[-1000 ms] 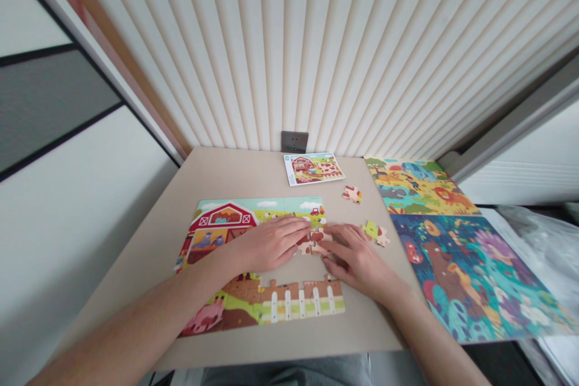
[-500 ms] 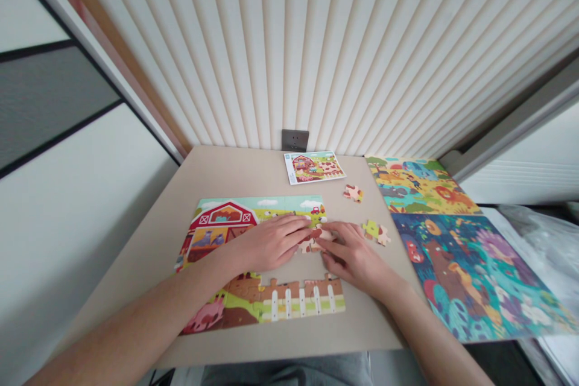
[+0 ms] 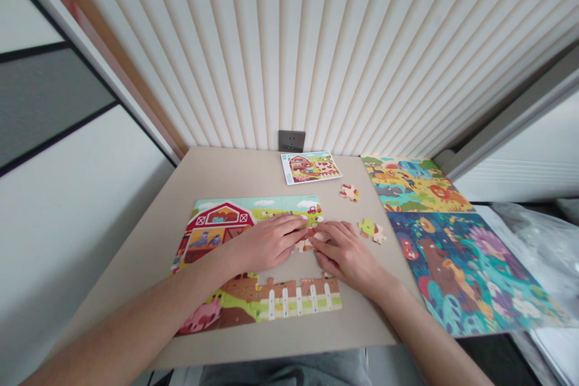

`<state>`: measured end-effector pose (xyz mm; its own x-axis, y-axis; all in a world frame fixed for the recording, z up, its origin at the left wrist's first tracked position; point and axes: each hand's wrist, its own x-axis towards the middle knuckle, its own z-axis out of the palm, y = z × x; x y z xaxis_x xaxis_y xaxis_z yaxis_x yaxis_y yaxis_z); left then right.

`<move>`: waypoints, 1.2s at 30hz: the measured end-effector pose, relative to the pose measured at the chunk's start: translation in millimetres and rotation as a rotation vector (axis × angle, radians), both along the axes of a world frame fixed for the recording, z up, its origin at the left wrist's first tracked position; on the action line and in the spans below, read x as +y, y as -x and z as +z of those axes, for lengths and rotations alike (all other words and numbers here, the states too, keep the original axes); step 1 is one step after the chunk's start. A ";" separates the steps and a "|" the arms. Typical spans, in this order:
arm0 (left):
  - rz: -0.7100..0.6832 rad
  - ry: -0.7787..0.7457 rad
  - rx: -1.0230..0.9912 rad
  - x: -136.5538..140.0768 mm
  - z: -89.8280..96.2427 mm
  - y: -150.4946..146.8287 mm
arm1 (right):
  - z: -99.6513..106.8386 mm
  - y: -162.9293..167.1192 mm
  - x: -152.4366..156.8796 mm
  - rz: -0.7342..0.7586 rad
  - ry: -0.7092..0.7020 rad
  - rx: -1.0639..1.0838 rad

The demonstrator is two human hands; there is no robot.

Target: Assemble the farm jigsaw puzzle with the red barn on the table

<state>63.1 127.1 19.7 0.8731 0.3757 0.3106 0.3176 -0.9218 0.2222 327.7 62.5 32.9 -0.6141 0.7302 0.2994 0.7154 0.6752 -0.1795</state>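
Note:
A farm jigsaw puzzle (image 3: 217,205) lies partly assembled on the table, with a gap between its upper part and the fence strip (image 3: 301,301) below. My left hand (image 3: 271,242) rests flat across it, fingers stretched toward the right and covering part of the picture. From the other side, my right hand (image 3: 346,253) has its bent fingers on a brown-and-cream puzzle piece (image 3: 304,245) beside the left fingertips; these fingers partly hide the piece. To the right lie loose pieces: a green-and-cream pair (image 3: 372,230) and a brown-and-cream piece (image 3: 349,192) farther back.
A farm picture card (image 3: 312,167) lies at the back of the table (image 3: 149,223). Two animal pictures, one yellow (image 3: 416,184) and one dark blue (image 3: 470,277), lie along the right side. Behind stands a ribbed wall (image 3: 266,54) with a socket (image 3: 292,140).
My right hand has shifted slightly left, its fingers nearer the left fingertips and covering more of the piece. The left hand stays in place; the whole view has moved a little.

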 end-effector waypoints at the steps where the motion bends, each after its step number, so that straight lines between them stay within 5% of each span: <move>1: -0.001 -0.002 0.002 0.1 0.1 0.2 | -0.3 0.0 0.1 0.001 -0.002 -0.007; 24: -0.003 -0.027 -0.014 4.8 2.2 8.1 | -10.8 -36.6 -5.0 -0.107 0.134 0.163; 36: 0.233 -0.192 0.093 44.5 18.1 67.0 | 5.5 -24.5 -15.1 -0.022 0.126 0.266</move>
